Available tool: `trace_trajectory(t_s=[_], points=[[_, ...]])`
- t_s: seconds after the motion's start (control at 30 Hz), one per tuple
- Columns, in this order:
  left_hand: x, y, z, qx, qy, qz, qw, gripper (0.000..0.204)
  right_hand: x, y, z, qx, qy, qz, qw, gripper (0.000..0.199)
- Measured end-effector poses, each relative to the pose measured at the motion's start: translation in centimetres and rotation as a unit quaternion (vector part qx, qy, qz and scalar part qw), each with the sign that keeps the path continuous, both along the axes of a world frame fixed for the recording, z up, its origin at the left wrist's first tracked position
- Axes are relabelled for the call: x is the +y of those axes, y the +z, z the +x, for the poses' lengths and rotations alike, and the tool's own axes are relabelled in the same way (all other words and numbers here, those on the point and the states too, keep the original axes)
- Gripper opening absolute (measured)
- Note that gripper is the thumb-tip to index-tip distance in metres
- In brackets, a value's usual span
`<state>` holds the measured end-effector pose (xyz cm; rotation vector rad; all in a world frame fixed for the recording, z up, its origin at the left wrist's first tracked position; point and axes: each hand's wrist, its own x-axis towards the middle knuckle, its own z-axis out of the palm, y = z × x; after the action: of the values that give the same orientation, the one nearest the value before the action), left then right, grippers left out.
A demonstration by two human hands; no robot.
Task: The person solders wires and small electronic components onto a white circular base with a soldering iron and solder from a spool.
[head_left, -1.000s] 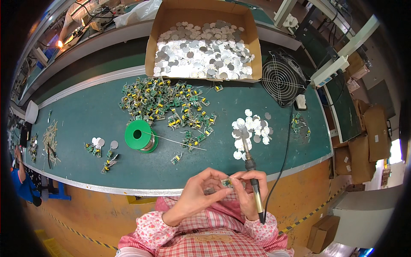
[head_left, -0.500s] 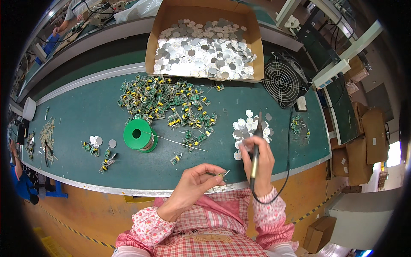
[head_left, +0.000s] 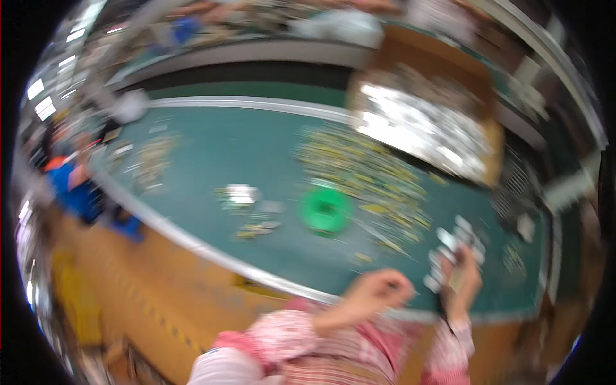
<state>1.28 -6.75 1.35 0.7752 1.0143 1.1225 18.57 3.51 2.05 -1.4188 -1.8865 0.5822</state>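
Green felt-like covering tops the long bench (head_left: pixel 256 160), and the whole view is smeared by motion. At the near edge the left hand (head_left: pixel 375 292) is curled narrow, fingertips pinched as if on something tiny; what, I cannot tell. The right hand (head_left: pixel 463 282) grips a dark pen-like tool upright over pale round discs (head_left: pixel 452 247), just right of a green wire spool (head_left: pixel 326 210).
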Motion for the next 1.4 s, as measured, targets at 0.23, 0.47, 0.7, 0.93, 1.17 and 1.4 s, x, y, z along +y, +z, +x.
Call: trace_trajectory(t_s=[0.23,0.47,0.7,0.93,1.17,1.4], points=[[1.3,-1.6,3.7,-0.011,0.002,0.069,0.998,0.013,-2.8,-0.5,4.4,0.004,0.021,0.082,0.996,0.016],[0.4,0.2,1.3,-0.002,0.033,0.057,0.998,0.015,-5.5,0.9,-0.1,0.356,-0.002,-0.13,0.925,0.03],[0.6,2.0,0.9,-0.023,0.035,0.01,0.999,0.011,-7.3,2.3,-1.1,0.365,0.045,-0.157,0.916,0.031],[0.4,2.0,2.0,-0.031,0.039,0.002,0.999,0.011,-8.1,2.2,-0.1,0.273,0.048,-0.054,0.959,0.028],[0.3,1.7,2.0,-0.021,0.059,-0.001,0.998,0.016,-8.3,2.0,-0.4,0.245,0.046,-0.004,0.968,0.027],[0.5,1.8,1.9,0.021,0.046,0.011,0.999,0.014,-8.0,1.7,-0.4,0.213,0.049,0.047,0.975,0.027]])
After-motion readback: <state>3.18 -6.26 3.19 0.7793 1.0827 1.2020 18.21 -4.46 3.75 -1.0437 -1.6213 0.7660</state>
